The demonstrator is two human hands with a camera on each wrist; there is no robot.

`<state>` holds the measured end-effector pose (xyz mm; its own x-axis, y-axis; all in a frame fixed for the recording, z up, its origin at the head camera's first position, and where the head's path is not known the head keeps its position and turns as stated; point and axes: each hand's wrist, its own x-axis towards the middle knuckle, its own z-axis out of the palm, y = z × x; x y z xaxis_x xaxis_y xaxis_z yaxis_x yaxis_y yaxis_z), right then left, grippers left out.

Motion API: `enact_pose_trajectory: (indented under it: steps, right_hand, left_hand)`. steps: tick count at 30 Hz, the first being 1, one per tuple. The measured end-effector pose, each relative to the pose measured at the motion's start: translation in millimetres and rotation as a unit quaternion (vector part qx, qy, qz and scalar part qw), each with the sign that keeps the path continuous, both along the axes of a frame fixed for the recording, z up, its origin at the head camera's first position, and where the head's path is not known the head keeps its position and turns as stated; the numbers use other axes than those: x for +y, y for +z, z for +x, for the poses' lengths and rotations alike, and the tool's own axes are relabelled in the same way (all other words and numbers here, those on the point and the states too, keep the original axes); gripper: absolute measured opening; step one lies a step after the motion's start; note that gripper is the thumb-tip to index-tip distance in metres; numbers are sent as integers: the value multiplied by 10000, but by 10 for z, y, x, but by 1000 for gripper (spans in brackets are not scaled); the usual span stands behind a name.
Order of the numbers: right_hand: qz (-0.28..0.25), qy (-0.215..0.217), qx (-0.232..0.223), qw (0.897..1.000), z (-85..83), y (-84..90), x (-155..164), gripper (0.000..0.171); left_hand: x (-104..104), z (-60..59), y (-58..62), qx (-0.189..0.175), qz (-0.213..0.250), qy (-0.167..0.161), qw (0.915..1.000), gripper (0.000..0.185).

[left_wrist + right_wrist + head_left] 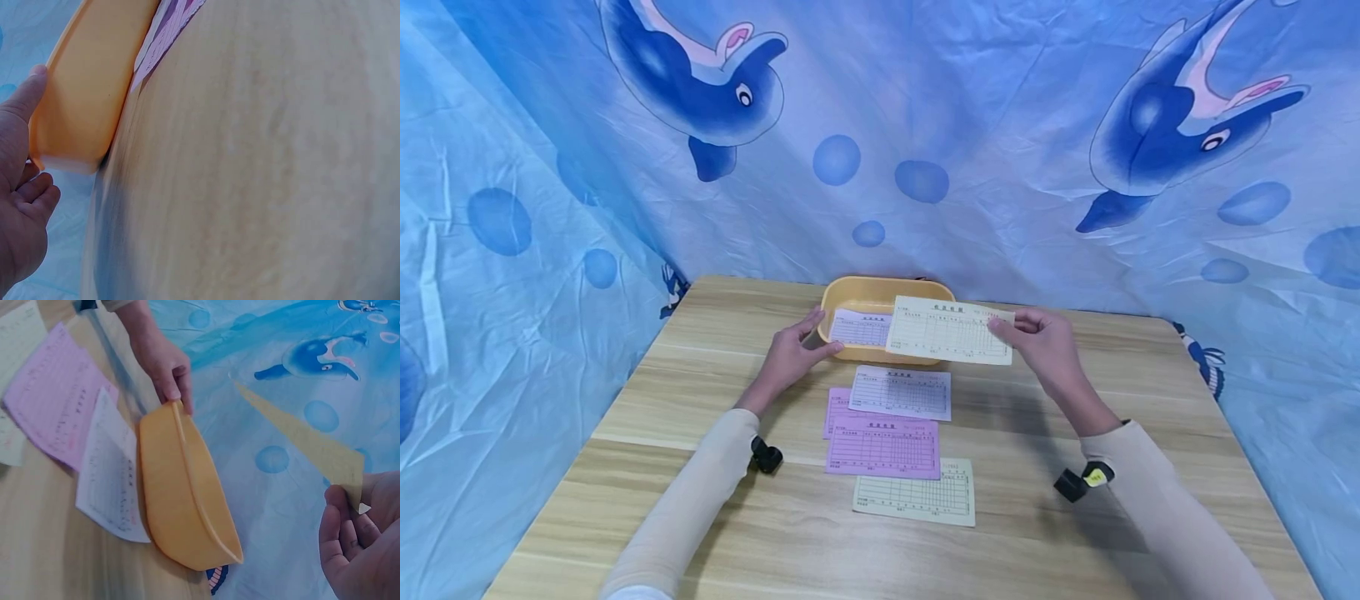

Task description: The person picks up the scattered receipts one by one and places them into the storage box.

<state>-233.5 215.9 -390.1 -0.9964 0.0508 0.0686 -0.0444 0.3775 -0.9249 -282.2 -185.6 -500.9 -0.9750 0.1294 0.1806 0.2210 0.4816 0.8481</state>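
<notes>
My left hand point(788, 354) grips the left end of a yellow-orange plastic basin point(880, 288), its thumb on the near rim in the left wrist view. My right hand point(1048, 346) pinches the right end of a pale yellow receipt slip point(951, 332) between thumb and fingers. In the head view this slip covers the right part of the basin's opening; the right wrist view shows it raised in the air beside the basin point(172, 481). A pale lilac printed slip point(859, 329) lies inside the basin, partly hidden behind the yellow one.
In front of the basin, a whitish-lilac slip point(901, 393) overlaps a purple slip point(838, 414). Nearer lie another purple slip point(883, 450) and a pale green slip point(917, 502), partly covered. A blue dolphin-print curtain point(880, 125) hangs behind the wooden table point(685, 400).
</notes>
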Motion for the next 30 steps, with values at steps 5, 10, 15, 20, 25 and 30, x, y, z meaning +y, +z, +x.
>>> enact_pose_trajectory:
  steps: [5, 10, 15, 20, 25, 30]
  right_hand:
    - [-371, 93, 30, 9993, -204, 2, -85, 40]
    - [-790, 198, -12, 9967, -414, -19, -172, 42]
    - [-972, 159, -137, 9950, -611, -39, -275, 41]
    - [-1096, 183, -164, 9937, -783, -90, -419, 40]
    - [-1058, 129, -181, 9941, -888, -177, -575, 37]
    - [-721, 21, -333, 9968, -950, -261, -718, 35]
  left_hand:
    - [-10, -4, -14, 35, -10, 1, 10000, 93]
    - [-13, 4, -16, -13, 3, 8, 10000, 94]
    - [-16, 5, -21, -51, -16, 20, 10000, 96]
    - [-21, -8, -32, -10, -93, 21, 10000, 96]
    - [-19, -15, -33, 13, -136, 15, 9999, 95]
    - [-14, -4, -23, 0, -118, 14, 9999, 96]
